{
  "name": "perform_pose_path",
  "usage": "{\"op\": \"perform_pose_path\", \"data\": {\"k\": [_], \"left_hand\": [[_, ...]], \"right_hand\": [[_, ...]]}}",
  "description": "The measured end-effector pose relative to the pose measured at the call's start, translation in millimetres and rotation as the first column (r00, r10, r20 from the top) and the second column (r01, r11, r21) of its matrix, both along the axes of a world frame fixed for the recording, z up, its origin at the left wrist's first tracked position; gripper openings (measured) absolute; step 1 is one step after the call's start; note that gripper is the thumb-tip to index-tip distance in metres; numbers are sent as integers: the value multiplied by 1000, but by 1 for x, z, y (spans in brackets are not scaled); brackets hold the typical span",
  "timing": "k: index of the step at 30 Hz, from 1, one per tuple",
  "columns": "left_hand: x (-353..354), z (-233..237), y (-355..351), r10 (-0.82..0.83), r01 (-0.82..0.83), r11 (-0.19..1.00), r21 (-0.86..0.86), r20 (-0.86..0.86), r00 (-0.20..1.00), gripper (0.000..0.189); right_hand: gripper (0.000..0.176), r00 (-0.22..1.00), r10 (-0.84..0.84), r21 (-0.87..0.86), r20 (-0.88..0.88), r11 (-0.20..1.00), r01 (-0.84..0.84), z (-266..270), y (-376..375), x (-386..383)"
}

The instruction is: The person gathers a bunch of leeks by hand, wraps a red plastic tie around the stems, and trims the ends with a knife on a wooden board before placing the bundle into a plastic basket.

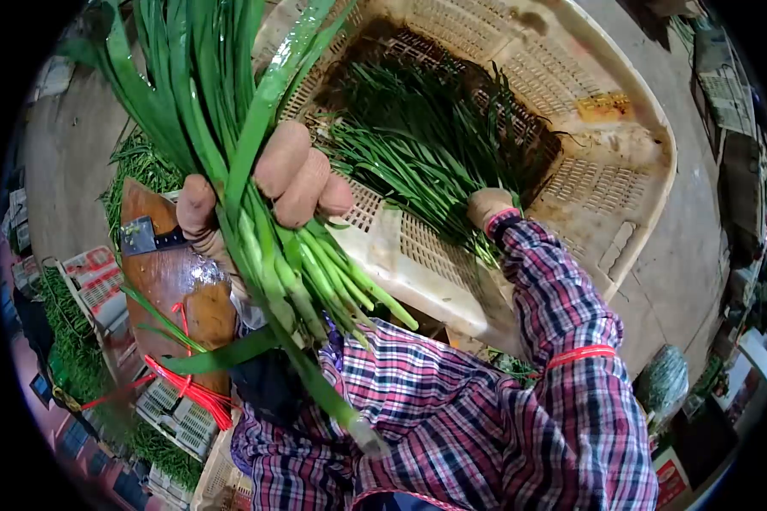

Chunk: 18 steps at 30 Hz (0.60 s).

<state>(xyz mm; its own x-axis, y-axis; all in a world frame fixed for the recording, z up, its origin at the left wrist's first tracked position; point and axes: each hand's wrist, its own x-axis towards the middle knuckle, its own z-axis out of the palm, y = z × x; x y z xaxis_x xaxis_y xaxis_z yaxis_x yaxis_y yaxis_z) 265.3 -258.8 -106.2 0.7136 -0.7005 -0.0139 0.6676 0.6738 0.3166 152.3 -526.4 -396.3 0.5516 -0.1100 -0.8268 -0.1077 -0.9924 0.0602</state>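
Observation:
A thick bunch of long green stalks with pale lower ends (pixel 256 255) is gripped in my left hand (pixel 290 183), its fingers wrapped round the stalks. The leaves point up and away, and one thick stalk hangs lower toward my lap. My right hand (pixel 490 206) reaches into a large, stained white plastic basket (pixel 400 255). It touches the lower ends of thin green leaves (pixel 413 162) lying inside. The right fingers are mostly hidden by the back of the hand and the leaves.
Left of me, a wooden board (pixel 149 285) carries a cleaver (pixel 149 237). Red ties (pixel 196 392) lie at its lower edge. Crates with greens (pixel 64 324) stand farther left. A wrapped green bundle (pixel 663 379) is at the right.

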Motion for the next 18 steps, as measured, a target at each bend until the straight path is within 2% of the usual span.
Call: {"op": "perform_pose_path", "data": {"k": [2,4,6,7,8,9,10,11,12,13,14,15,16,17,18], "left_hand": [[-7,-8,-1,92,-94,995,-26,-50,994,11],[-5,-6,3,39,-39,999,12,-37,999,14],[-8,-17,1,125,-123,991,50,-53,991,23],[-9,-25,-2,153,-160,985,-65,-108,982,32],[-8,-34,4,144,-143,989,28,-42,989,36],[-6,-43,10,127,-129,984,121,25,992,42],[-5,-52,16,101,-118,970,211,88,991,51],[-4,-63,23,21,-46,977,207,119,993,49],[-12,-54,27,46,-44,976,215,-4,999,47],[-18,-56,33,44,-40,978,207,-14,999,45],[-23,-63,39,34,-28,980,197,-26,999,43],[-25,-72,48,-58,72,974,216,-71,996,42],[-24,-71,57,-142,166,959,230,-116,983,41],[-27,-71,49,-90,84,972,218,15,996,41],[-35,-63,44,-105,127,974,190,-124,987,40]], "right_hand": [[22,1000,27,38,-1,999,-27,35,-8,11],[23,997,81,54,-3,995,-81,42,-21,7],[25,948,197,58,-252,980,-188,82,-18,1],[29,937,164,93,-308,986,-142,96,-19,-11],[30,869,381,183,-316,923,-339,107,-18,-22],[34,798,505,135,-329,861,-490,98,-20,-42],[42,768,513,171,-382,856,-487,133,-3,-28],[44,875,399,179,-275,915,-361,157,7,-15],[47,947,260,212,-186,952,-220,174,14,-10],[57,974,171,270,149,941,-206,183,18,-10],[67,888,40,327,459,921,-211,193,21,-12],[76,877,-192,542,441,836,-89,206,29,-11],[86,838,-400,727,372,686,5,221,44,-5],[95,793,-609,944,0,261,201,226,55,-6],[97,782,-570,953,-253,-7,302,243,66,-3]]}}
